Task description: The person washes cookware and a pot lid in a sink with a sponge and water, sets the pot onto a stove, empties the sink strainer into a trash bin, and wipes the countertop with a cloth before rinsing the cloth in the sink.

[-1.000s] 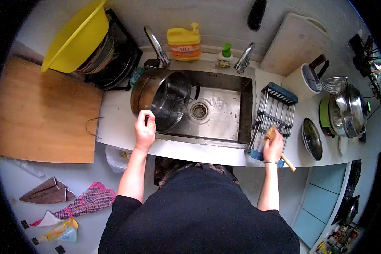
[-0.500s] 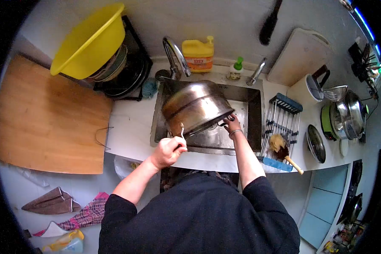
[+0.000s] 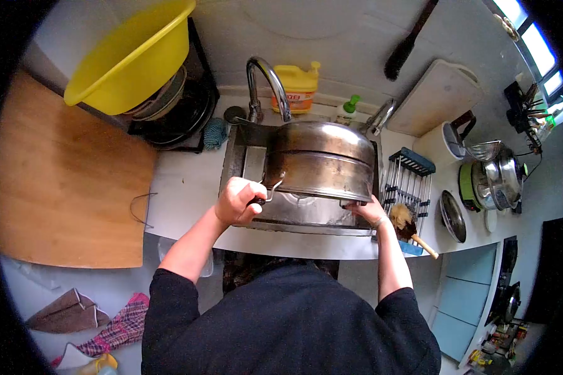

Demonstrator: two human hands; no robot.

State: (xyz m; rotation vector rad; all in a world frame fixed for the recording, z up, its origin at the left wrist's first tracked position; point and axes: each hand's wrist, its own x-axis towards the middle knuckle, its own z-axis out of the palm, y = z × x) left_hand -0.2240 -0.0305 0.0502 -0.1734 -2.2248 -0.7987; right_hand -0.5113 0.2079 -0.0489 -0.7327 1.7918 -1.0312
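Over the sink (image 3: 294, 228) a large steel pot (image 3: 322, 164) is held tilted, its outer wall and base turned toward the camera and its inside hidden. My left hand (image 3: 238, 201) is closed round the handle at the pot's left side. At the lower right of the pot, my right hand (image 3: 368, 211) grips the other handle, with some fingers hidden under the rim. Behind the pot stands a curved chrome faucet (image 3: 266, 84). A brush with a wooden handle (image 3: 423, 245) rests on the drying rack (image 3: 408, 181) to the right of my right hand.
Left of the sink are a wooden board (image 3: 75, 181), a yellow basin (image 3: 131, 59) and a blue-green scrubber (image 3: 215, 134). A yellow jug (image 3: 296, 87) and a green-topped bottle (image 3: 347, 111) stand behind. A lid (image 3: 452, 216) and a white container (image 3: 440, 142) are at the right.
My right hand has let go of the brush, left it on the rack and taken the pot's other handle. The pot has moved right over the sink and turned its opening away.
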